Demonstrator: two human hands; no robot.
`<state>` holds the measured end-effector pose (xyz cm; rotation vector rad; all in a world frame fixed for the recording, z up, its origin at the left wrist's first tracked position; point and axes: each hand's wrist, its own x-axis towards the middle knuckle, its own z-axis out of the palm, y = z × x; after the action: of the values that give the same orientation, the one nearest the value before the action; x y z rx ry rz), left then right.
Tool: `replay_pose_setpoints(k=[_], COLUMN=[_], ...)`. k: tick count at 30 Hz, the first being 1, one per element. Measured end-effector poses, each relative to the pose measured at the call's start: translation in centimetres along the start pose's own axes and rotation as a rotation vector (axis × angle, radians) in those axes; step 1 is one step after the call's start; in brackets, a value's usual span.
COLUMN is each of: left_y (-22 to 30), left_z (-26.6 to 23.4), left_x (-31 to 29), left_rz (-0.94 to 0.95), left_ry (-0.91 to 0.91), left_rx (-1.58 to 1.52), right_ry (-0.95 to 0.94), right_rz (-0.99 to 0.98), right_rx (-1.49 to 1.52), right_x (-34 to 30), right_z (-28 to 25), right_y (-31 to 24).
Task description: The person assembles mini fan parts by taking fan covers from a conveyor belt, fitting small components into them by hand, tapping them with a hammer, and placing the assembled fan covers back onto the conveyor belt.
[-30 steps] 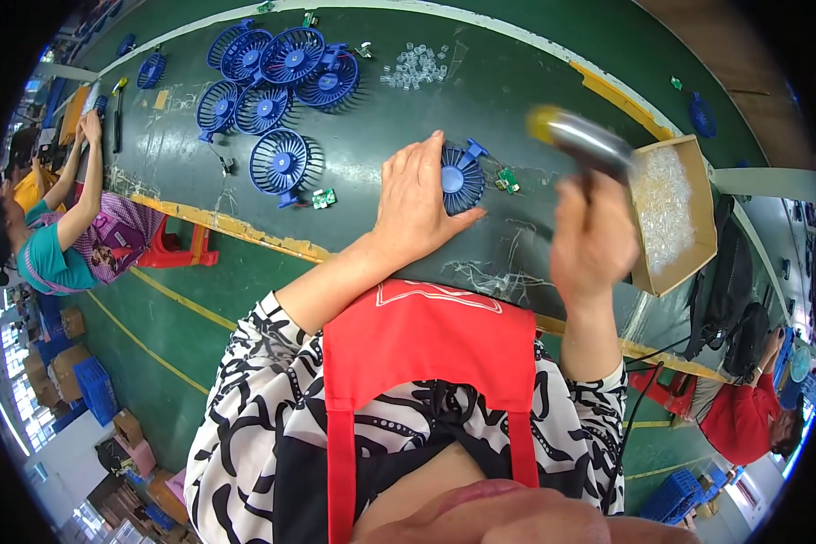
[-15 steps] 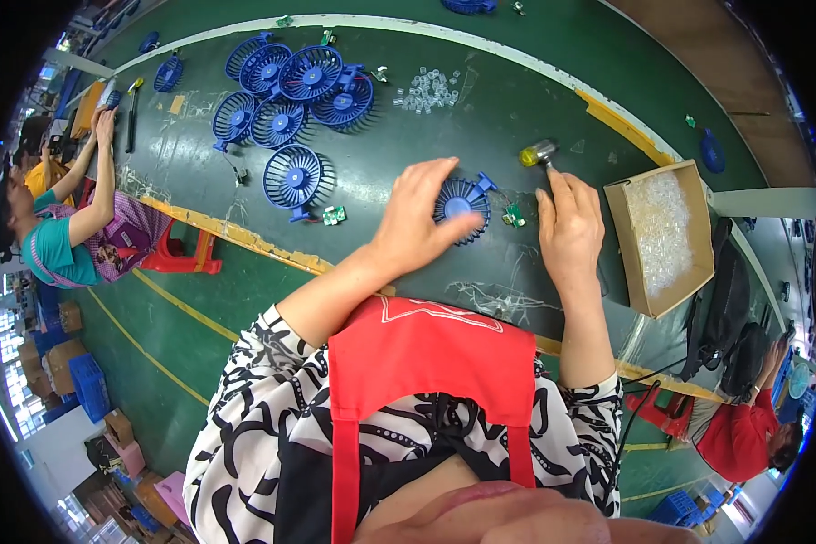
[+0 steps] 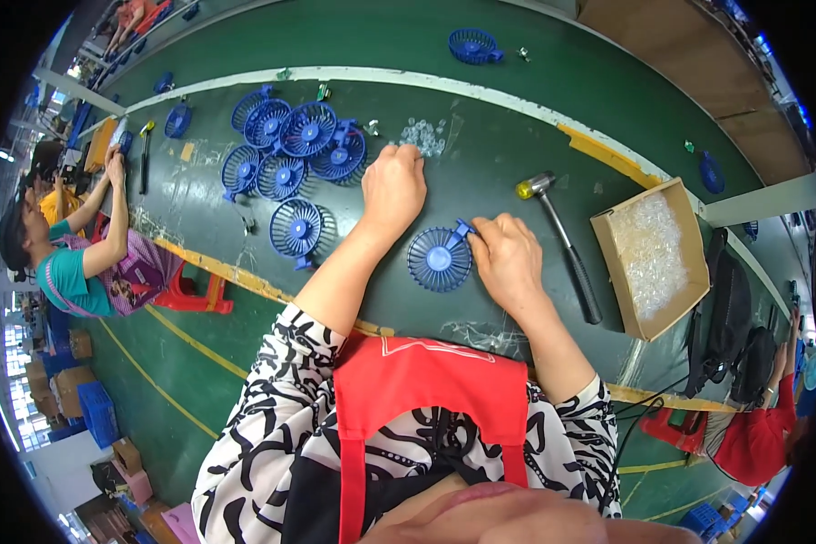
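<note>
My left hand [image 3: 394, 188] is closed, fingers curled down at the near edge of a small pile of clear plastic pieces [image 3: 426, 134]; whether it pinches one is hidden. My right hand [image 3: 510, 261] grips the short tab of a round blue fan housing [image 3: 440, 260], which lies on the table in front of me with its hub upward. The small green circuit board beside that housing is out of sight, probably under my right hand. To the right lies a hammer [image 3: 567, 245] with a yellow-tipped head and black grip, with no hand on it.
Several blue fan housings [image 3: 308, 129] cluster at the left of the green table [image 3: 508, 118], one [image 3: 296, 228] nearer to me. An open cardboard box [image 3: 651, 263] of clear pieces stands at right. Beyond a white edge lies another housing [image 3: 473, 45]. A co-worker [image 3: 86, 231] works at far left.
My right hand has let go of the hammer, now lying on the table, and has taken hold of the fan housing's tab. My left hand has left the housing and moved to the clear pieces.
</note>
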<state>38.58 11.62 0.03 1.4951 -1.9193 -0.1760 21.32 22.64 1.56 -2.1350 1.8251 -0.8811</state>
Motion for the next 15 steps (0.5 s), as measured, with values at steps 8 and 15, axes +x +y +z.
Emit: replay_pose_setpoints(k=[8, 15], left_y=[-0.1, 0.3], left_z=[-0.5, -2.1], left_x=[-1.5, -3.9], left_rz=[0.337, 0.127], left_ry=[0.036, -0.034], left_rx=[0.018, -0.243], right_ry=[0.118, -0.012], right_rz=[-0.095, 0.132], right_rx=[0.227, 0.717], right_x=[-0.2, -1.0], right_z=[0.4, -0.6], right_y=[1.0, 0.9])
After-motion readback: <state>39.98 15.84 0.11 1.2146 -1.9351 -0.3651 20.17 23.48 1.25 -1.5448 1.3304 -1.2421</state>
